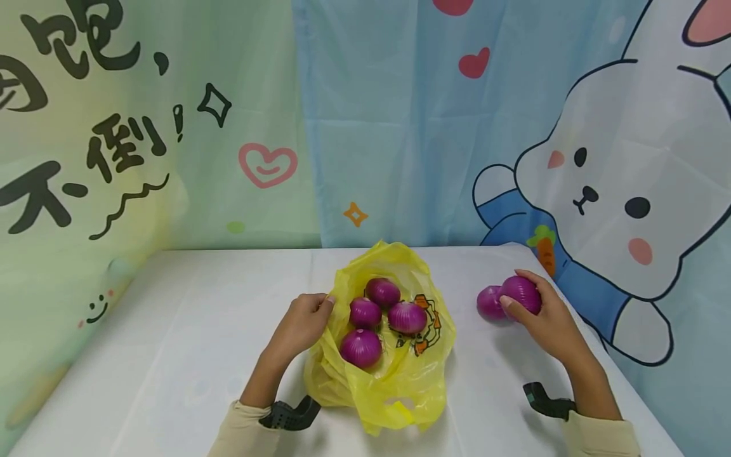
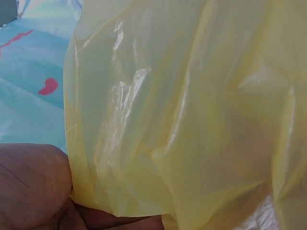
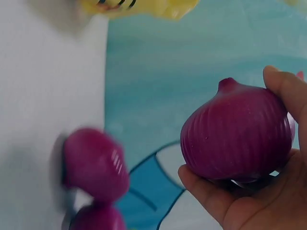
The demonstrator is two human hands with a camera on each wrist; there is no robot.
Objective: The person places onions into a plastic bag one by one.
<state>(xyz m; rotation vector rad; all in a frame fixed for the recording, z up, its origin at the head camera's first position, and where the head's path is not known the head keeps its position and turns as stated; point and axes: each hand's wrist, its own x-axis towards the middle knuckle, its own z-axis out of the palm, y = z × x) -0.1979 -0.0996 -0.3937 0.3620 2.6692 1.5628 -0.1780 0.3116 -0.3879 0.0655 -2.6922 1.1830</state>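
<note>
In the head view a yellow plastic bag [image 1: 394, 393] lies with its mouth spread wide, and several purple onions [image 1: 361, 348] are inside it. My left hand [image 1: 305, 322] pinches the bag's left rim; in the left wrist view the thumb [image 2: 33, 184] presses on the thin plastic [image 2: 144, 120]. Over to the right, my right hand [image 1: 545, 317] grips a purple onion [image 1: 522, 293], its fingers and thumb around the sides. The right wrist view shows this held onion [image 3: 237, 132] above the table, apart from two other onions [image 3: 96, 163].
The white table [image 1: 200, 330] carries the bag in its middle. A loose onion [image 1: 490, 303] lies near the right edge, partly behind the held one. A printed curtain [image 1: 388, 158] hangs along the back and sides. Dark wrist straps [image 1: 291, 414] sit on both forearms.
</note>
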